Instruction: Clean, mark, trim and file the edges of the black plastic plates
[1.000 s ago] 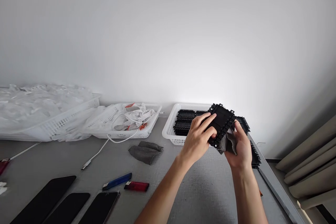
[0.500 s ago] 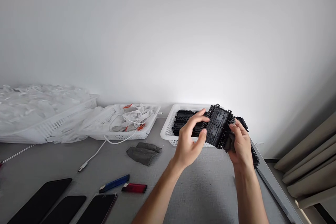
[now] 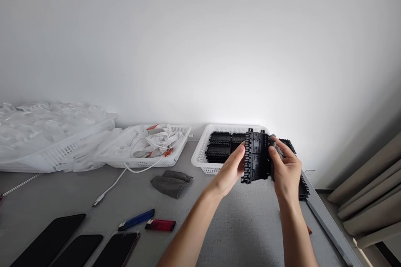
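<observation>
A black plastic part with toothed edges [image 3: 257,154] is held upright above the table between my two hands. My left hand [image 3: 231,171] grips its left edge, thumb in front and the other fingers mostly hidden behind. On the right edge my right hand [image 3: 286,169] is closed, with a dark grey cloth [image 3: 277,150] bunched between its fingers and the part. Behind the part stands a white basket [image 3: 200,162] holding several similar black parts [image 3: 218,150]. More black toothed parts [image 3: 303,190] lie at the table's right side, partly hidden by my right hand.
Another grey cloth [image 3: 172,182] lies on the grey table [image 3: 188,212]. Nearby are a blue lighter [image 3: 137,219], a red lighter [image 3: 160,225] and dark phones [image 3: 116,250]. A white basket [image 3: 175,156] with cables and a heap of white plastic [image 3: 46,129] stand left. Curtains [image 3: 369,187] hang right.
The black part has turned to a more upright, edge-on angle. My left hand has closed onto its left edge, where its fingers were spread before. The cloth shows more by my right hand.
</observation>
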`<state>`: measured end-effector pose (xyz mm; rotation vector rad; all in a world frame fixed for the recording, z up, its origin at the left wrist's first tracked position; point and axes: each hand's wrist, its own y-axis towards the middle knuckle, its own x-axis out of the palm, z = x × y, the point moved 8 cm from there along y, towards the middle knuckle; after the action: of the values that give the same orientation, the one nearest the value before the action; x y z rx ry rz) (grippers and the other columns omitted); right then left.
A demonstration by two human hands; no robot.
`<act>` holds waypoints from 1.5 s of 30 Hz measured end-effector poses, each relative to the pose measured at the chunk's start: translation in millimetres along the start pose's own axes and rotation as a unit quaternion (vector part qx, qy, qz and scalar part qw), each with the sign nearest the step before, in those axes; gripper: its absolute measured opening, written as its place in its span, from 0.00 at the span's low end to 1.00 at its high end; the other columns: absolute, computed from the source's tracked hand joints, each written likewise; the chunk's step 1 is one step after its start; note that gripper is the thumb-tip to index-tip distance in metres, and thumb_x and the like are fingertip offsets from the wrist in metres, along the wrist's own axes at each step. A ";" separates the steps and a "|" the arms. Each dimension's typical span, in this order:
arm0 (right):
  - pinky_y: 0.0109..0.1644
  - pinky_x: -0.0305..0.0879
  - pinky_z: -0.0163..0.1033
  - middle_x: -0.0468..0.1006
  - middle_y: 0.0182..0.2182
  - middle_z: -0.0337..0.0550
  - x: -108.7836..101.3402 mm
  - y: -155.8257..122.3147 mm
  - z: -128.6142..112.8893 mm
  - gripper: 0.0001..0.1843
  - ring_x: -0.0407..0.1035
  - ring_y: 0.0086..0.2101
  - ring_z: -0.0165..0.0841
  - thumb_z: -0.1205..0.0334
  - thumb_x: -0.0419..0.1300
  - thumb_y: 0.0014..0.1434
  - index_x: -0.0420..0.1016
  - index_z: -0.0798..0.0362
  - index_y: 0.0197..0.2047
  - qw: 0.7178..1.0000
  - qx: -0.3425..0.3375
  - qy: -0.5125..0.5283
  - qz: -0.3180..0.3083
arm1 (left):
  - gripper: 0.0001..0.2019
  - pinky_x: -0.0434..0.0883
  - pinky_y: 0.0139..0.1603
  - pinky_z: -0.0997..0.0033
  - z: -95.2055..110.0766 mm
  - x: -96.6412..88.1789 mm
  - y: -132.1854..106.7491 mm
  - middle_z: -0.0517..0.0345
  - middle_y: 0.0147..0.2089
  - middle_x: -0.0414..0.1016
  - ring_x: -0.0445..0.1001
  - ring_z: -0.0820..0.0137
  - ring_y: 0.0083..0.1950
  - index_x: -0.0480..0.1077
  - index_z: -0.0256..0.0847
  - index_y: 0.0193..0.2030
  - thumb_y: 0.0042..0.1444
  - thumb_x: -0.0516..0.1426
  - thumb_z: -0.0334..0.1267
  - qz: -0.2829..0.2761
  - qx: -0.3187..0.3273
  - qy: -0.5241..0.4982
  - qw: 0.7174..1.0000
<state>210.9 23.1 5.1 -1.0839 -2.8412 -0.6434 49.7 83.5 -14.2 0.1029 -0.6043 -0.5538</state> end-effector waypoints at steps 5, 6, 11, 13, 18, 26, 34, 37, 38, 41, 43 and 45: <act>0.50 0.71 0.50 0.76 0.43 0.51 1.0 -12.1 -23.1 0.17 0.72 0.45 0.40 0.56 0.62 0.59 0.82 0.53 0.48 0.983 -0.126 -0.111 0.067 | 0.26 0.61 0.68 0.55 -14.3 33.2 -2.8 0.51 0.61 0.73 0.66 0.58 0.66 0.68 0.46 0.63 0.63 0.53 0.56 -0.060 -0.115 -0.089 0.988; 0.50 0.71 0.49 0.75 0.43 0.51 2.6 -14.1 -25.5 0.16 0.72 0.46 0.40 0.56 0.62 0.59 0.82 0.53 0.49 0.979 -0.142 -0.125 0.072 | 0.27 0.60 0.69 0.55 -15.7 34.5 -2.4 0.49 0.62 0.73 0.66 0.57 0.67 0.68 0.44 0.64 0.63 0.52 0.56 -0.060 -0.121 -0.108 0.985; 0.51 0.73 0.49 0.76 0.52 0.51 5.1 -22.6 -37.6 0.13 0.72 0.51 0.42 0.57 0.60 0.63 0.82 0.49 0.48 0.961 -0.204 -0.168 0.081 | 0.29 0.58 0.70 0.54 -20.0 27.0 0.6 0.47 0.61 0.73 0.67 0.57 0.66 0.67 0.42 0.64 0.64 0.50 0.58 -0.052 -0.139 -0.173 0.974; 0.51 0.74 0.48 0.79 0.49 0.48 1.2 -30.2 -47.8 0.13 0.75 0.49 0.41 0.60 0.60 0.64 0.82 0.49 0.49 0.950 -0.250 -0.152 0.106 | 0.28 0.58 0.70 0.55 -21.2 22.5 0.4 0.49 0.61 0.73 0.66 0.58 0.67 0.68 0.43 0.64 0.63 0.51 0.57 -0.038 -0.145 -0.167 0.974; 0.50 0.76 0.45 0.82 0.45 0.45 13.0 -44.3 -65.9 0.16 0.78 0.44 0.38 0.66 0.62 0.62 0.79 0.50 0.53 0.929 -0.310 -0.189 0.070 | 0.26 0.56 0.71 0.56 -19.7 27.2 -4.8 0.50 0.61 0.73 0.64 0.57 0.68 0.70 0.44 0.62 0.63 0.53 0.56 -0.029 -0.137 -0.124 0.982; 0.47 0.76 0.41 0.82 0.42 0.47 27.1 -50.3 -72.7 0.11 0.77 0.41 0.36 0.71 0.60 0.62 0.81 0.53 0.46 0.892 -0.376 -0.248 0.024 | 0.24 0.56 0.71 0.61 -3.5 33.6 -6.9 0.55 0.61 0.73 0.63 0.60 0.68 0.70 0.49 0.62 0.60 0.58 0.52 -0.050 -0.039 -0.060 0.996; 0.47 0.76 0.42 0.83 0.40 0.45 40.1 -53.4 -71.9 0.12 0.77 0.41 0.35 0.75 0.59 0.61 0.81 0.52 0.42 0.887 -0.402 -0.221 -0.053 | 0.26 0.63 0.66 0.63 -1.6 25.9 -3.4 0.52 0.56 0.77 0.71 0.62 0.62 0.69 0.46 0.62 0.59 0.60 0.52 0.003 -0.059 -0.137 0.989; 0.46 0.77 0.41 0.83 0.38 0.42 39.1 -50.9 -72.5 0.11 0.77 0.39 0.34 0.74 0.60 0.60 0.81 0.51 0.40 0.894 -0.380 -0.215 -0.096 | 0.27 0.64 0.65 0.64 -4.4 24.0 -2.3 0.52 0.54 0.78 0.72 0.61 0.61 0.70 0.44 0.61 0.58 0.60 0.53 0.021 -0.079 -0.145 0.986; 0.45 0.77 0.40 0.83 0.37 0.42 35.9 -49.5 -72.9 0.11 0.78 0.38 0.34 0.74 0.61 0.60 0.81 0.51 0.39 0.899 -0.371 -0.214 -0.094 | 0.27 0.64 0.65 0.64 -5.5 24.0 -2.1 0.52 0.54 0.79 0.72 0.61 0.61 0.71 0.44 0.61 0.58 0.61 0.53 0.023 -0.080 -0.141 0.986; 0.46 0.77 0.41 0.83 0.39 0.43 20.4 -46.9 -76.2 0.10 0.78 0.39 0.35 0.72 0.62 0.59 0.81 0.50 0.41 0.908 -0.363 -0.206 -0.024 | 0.27 0.63 0.66 0.64 -11.8 29.3 -3.4 0.53 0.55 0.78 0.71 0.60 0.62 0.71 0.45 0.60 0.57 0.61 0.54 0.003 -0.081 -0.124 0.989; 0.47 0.76 0.41 0.83 0.40 0.44 15.7 -48.1 -77.6 0.10 0.78 0.40 0.35 0.72 0.62 0.60 0.81 0.51 0.42 0.907 -0.369 -0.201 0.013 | 0.27 0.62 0.67 0.63 -18.3 33.3 -5.8 0.53 0.56 0.77 0.70 0.60 0.63 0.71 0.46 0.60 0.57 0.61 0.54 -0.009 -0.092 -0.120 0.988; 0.47 0.76 0.40 0.83 0.39 0.43 19.8 -48.6 -75.9 0.09 0.78 0.40 0.35 0.71 0.61 0.60 0.81 0.51 0.41 0.909 -0.363 -0.202 0.003 | 0.27 0.61 0.68 0.63 -22.6 33.2 -7.6 0.53 0.57 0.77 0.70 0.60 0.63 0.71 0.46 0.61 0.57 0.61 0.54 0.000 -0.102 -0.125 0.987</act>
<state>156.0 -26.6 60.1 -1.4418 -2.9697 -1.7615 81.6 58.3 -17.7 -0.1623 -0.7885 -0.6299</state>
